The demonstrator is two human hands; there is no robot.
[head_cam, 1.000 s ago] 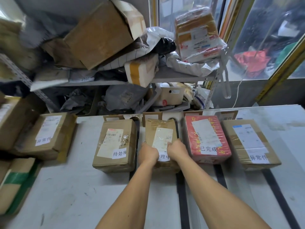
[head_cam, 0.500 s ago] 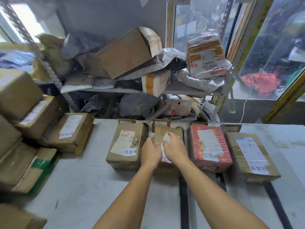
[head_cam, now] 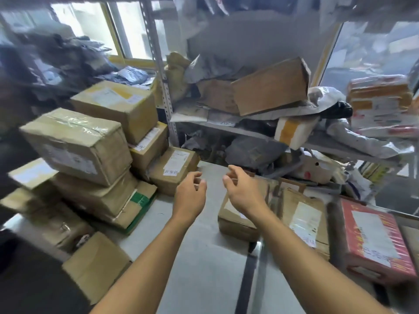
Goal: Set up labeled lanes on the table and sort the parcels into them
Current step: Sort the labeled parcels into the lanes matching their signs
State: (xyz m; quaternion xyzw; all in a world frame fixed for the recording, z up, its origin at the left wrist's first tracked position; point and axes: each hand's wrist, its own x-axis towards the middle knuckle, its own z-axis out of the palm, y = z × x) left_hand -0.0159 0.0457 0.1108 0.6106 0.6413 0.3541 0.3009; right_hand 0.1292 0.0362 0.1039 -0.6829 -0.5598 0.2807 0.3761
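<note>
On the table's left side: unsorted parcels (head_cam: 95, 155) stacked in a heap, brown cardboard, taped.
Nearest candidate: small labelled box (head_cam: 173, 169) at the heap's right edge, just left of the hands.
Handling: judged stiff and light enough for two hands; tape looks slick, so take it by opposite side walls, not the top.
Left hand (head_cam: 190, 196): over bare table (head_cam: 204, 257), fingers loosely curled, holding nothing.
Right hand (head_cam: 243, 191): beside it, fingers spread and relaxed, empty, above a sorted box (head_cam: 235, 220).
Lanes: dark tape strip (head_cam: 246, 282) runs near to far; taped box (head_cam: 303, 220) and red box (head_cam: 374, 239) lie right.
Far: shelf (head_cam: 249, 130) of crumpled packaging.
</note>
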